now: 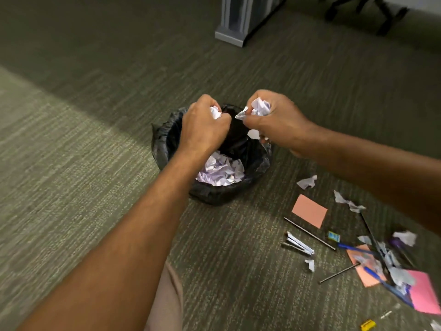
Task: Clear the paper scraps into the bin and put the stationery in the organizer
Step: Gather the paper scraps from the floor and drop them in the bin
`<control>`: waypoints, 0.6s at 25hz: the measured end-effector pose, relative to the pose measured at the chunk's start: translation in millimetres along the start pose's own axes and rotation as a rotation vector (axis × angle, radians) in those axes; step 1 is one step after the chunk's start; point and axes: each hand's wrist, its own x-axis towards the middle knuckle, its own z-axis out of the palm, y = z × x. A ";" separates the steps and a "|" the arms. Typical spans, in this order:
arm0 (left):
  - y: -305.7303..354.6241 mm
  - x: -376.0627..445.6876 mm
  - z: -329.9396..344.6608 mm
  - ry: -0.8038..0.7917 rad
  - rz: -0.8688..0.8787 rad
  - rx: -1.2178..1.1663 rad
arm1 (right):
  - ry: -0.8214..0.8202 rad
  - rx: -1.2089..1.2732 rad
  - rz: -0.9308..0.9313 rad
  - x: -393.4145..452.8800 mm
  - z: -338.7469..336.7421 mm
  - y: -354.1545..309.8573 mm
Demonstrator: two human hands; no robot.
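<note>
A small bin [167, 137] lined with a black bag stands on the carpet, with crumpled white paper [220, 172] inside. Both hands hover over its opening. My left hand [202, 127] is shut on a crumpled paper scrap [215, 112]. My right hand [279, 120] is shut on a wad of paper scraps [260, 108]. One small scrap [253, 134] hangs just below the right hand. More scraps [307, 182] lie on the floor to the right, among a stapler [299, 243], pens [350, 247] and pink sticky notes [309, 210]. No organizer is in view.
Grey-green carpet [71, 163] covers the floor. A grey furniture base [235, 27] stands at the back, and dark chair legs [386, 13] at the top right. A heap of pink paper, scraps and pens [393, 271] lies at the lower right, with a yellow item [368, 325] near the bottom edge.
</note>
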 end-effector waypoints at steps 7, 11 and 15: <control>-7.4 11.7 -14.3 -0.305 -0.210 0.108 | -0.141 0.009 0.090 10.3 50.1 11.7; -18.4 11.0 -16.3 -0.286 -0.148 0.302 | -0.078 -0.043 0.011 12.0 48.0 16.0; -16.2 11.9 -7.5 -0.216 -0.073 0.348 | -0.042 -0.002 -0.020 14.3 38.1 17.7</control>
